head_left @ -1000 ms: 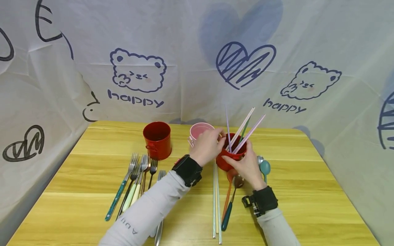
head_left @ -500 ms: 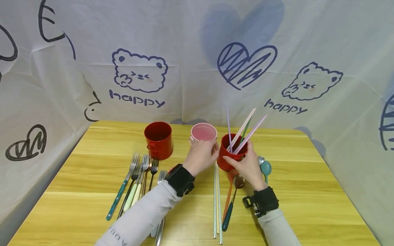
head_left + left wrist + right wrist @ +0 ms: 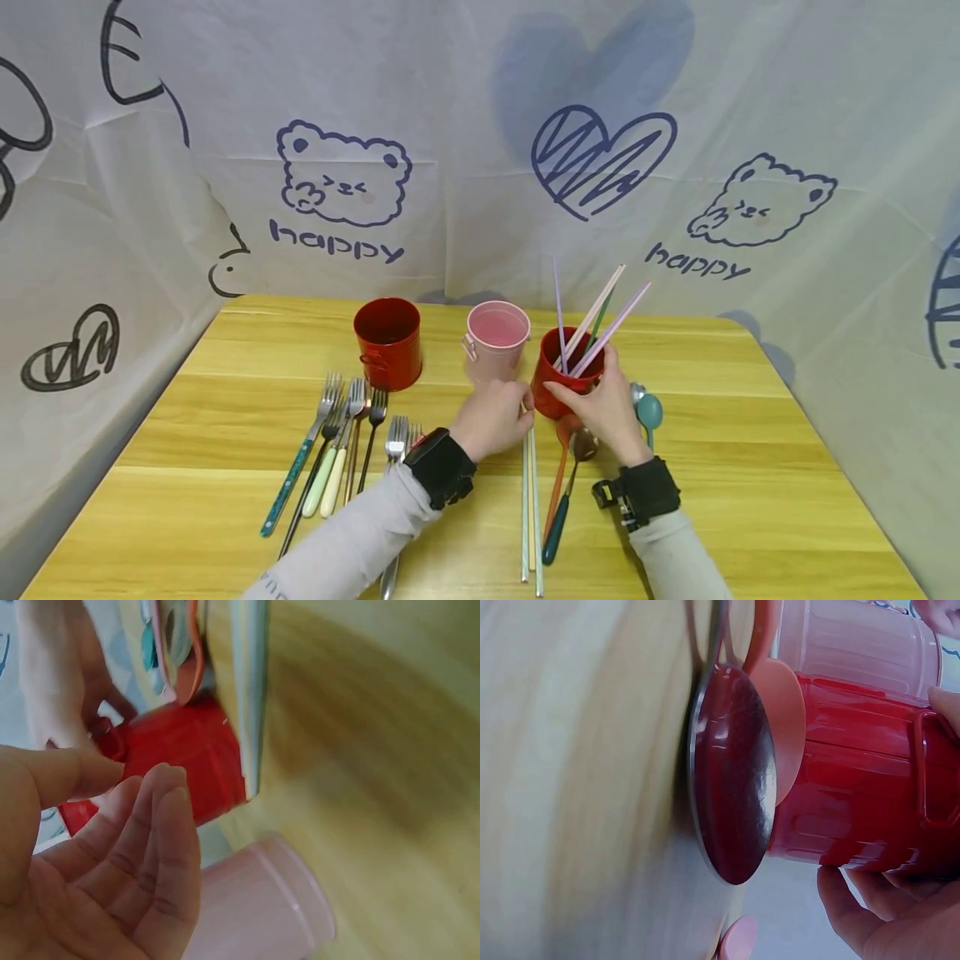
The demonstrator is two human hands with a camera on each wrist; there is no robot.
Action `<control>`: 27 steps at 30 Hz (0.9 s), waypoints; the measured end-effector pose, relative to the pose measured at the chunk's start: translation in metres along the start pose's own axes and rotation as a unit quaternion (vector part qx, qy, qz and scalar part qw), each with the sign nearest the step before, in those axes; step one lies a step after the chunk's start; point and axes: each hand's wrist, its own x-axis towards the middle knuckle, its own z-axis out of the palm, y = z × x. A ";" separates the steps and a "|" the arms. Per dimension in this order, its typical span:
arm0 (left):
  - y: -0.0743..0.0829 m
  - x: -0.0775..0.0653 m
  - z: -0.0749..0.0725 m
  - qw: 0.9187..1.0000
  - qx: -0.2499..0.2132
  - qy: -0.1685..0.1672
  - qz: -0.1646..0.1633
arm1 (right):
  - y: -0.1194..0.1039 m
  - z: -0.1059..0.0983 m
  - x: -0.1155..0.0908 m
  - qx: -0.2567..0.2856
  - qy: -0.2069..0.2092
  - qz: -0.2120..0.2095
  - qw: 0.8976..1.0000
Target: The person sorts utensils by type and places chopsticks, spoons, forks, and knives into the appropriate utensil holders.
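Observation:
My right hand (image 3: 600,408) grips a small red bucket (image 3: 553,398) by its near rim and right side. Several chopsticks (image 3: 618,310) in purple, pale pink and green lean inside it. Left of that bucket, my left hand (image 3: 491,419) hovers over the upper ends of a few chopsticks (image 3: 531,517) lying on the table. Its fingers are loosely bent, and the left wrist view shows nothing between thumb and fingers. Just beyond it stands a pink bucket (image 3: 495,360). An orange spoon (image 3: 557,479) and a metal spoon with a dark green handle (image 3: 733,780) lie before the red bucket.
Another red bucket (image 3: 388,346) stands at the back left. Several forks (image 3: 315,442) lie side by side in front of it, and more forks (image 3: 397,437) lie partly under my left forearm. A teal spoon (image 3: 649,410) lies right of my right hand. Cloth hangs behind the table.
My left hand has left the rim of the red bucket with the chopsticks, passing the pink bucket and coming down nearer to me. My right hand keeps its hold.

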 end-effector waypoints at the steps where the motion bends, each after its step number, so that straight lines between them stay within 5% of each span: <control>1: 0.000 -0.002 0.002 1.000 0.004 -0.009 0.001 | 0.000 0.000 0.000 0.000 0.001 -0.002 1.000; 13: 0.008 -0.016 0.020 0.988 0.037 -0.146 0.024 | -0.002 -0.002 0.000 -0.001 0.000 0.002 1.000; 27: 0.018 -0.027 0.025 0.975 0.048 -0.214 0.018 | -0.002 -0.001 0.000 0.002 -0.002 0.002 1.000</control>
